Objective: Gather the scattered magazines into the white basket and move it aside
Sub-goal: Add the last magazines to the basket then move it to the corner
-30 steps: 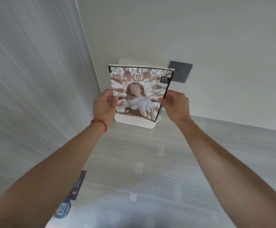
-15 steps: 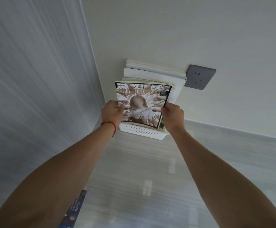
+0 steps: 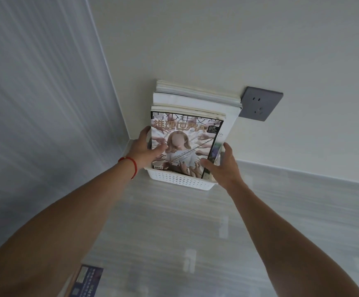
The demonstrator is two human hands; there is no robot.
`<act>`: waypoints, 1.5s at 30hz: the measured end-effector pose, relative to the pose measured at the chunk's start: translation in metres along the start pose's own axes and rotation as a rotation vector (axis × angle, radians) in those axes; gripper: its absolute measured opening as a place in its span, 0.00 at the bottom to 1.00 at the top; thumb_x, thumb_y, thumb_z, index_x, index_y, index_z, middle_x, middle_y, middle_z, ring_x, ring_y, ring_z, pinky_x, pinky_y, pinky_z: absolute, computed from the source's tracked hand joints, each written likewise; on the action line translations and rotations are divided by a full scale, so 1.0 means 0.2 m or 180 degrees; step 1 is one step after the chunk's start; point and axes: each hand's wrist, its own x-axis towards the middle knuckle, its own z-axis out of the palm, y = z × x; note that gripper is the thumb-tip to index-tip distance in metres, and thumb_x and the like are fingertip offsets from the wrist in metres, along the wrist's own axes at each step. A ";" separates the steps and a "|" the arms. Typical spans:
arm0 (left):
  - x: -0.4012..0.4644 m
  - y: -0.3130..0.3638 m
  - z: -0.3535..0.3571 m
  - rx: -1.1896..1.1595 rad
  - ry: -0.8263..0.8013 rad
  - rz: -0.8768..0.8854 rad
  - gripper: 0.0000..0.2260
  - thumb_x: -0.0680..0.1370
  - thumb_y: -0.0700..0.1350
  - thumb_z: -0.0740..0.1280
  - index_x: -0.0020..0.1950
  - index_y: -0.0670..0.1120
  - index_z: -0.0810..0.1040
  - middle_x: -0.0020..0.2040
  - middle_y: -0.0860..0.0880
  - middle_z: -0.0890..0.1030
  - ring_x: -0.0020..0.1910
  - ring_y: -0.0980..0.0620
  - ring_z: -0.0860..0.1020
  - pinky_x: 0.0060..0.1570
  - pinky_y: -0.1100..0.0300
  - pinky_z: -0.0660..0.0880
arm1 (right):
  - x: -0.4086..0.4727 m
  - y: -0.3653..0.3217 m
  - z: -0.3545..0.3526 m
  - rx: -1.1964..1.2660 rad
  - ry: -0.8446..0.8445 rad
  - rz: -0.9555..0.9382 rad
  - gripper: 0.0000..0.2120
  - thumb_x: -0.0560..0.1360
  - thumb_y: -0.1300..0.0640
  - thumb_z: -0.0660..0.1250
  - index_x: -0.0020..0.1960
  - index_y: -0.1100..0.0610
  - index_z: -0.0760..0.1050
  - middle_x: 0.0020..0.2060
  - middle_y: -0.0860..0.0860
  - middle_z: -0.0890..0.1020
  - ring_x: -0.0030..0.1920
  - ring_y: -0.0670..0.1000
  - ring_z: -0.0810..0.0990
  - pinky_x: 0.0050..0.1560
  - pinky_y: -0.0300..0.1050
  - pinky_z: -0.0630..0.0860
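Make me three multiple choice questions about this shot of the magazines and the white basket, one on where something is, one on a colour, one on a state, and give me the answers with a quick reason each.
1. Where does the white basket stand?
A. On the floor in the corner, against the wall
B. On a chair
C. In the middle of the room

2. What colour is the band on the left hand's wrist?
A. Green
B. Red
C. Yellow

3. What state is the front magazine in?
A. Lying open on the floor
B. Rolled up in one hand
C. Standing in the basket, a hand at each side

Answers:
1. A: the basket sits where the two walls meet, below the grey wall socket.
2. B: a thin red band circles that wrist.
3. C: its lower edge is inside the basket, with the left hand and right hand on its sides.
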 end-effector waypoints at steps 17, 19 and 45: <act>0.09 -0.06 0.08 -0.0706 -0.0325 -0.0231 0.36 0.72 0.46 0.79 0.75 0.50 0.64 0.68 0.51 0.74 0.70 0.51 0.69 0.67 0.51 0.66 | 0.17 0.03 0.05 0.1097 -0.0141 0.0334 0.31 0.70 0.46 0.78 0.69 0.46 0.68 0.58 0.51 0.82 0.59 0.57 0.81 0.57 0.57 0.77; 0.04 -0.09 0.10 -0.0798 -0.0234 -0.0146 0.37 0.72 0.47 0.79 0.74 0.52 0.62 0.71 0.51 0.73 0.72 0.50 0.68 0.67 0.50 0.66 | 0.14 0.03 0.05 0.1050 -0.0141 0.0284 0.29 0.72 0.46 0.77 0.68 0.46 0.68 0.57 0.50 0.82 0.58 0.56 0.81 0.54 0.55 0.76; -1.55 -0.45 0.18 -0.1785 0.0880 -0.1043 0.33 0.65 0.54 0.83 0.62 0.58 0.68 0.62 0.48 0.82 0.58 0.45 0.83 0.53 0.47 0.81 | -0.67 0.17 0.11 0.0467 -0.2006 -0.0802 0.30 0.69 0.40 0.77 0.68 0.39 0.69 0.62 0.42 0.81 0.59 0.44 0.81 0.62 0.52 0.75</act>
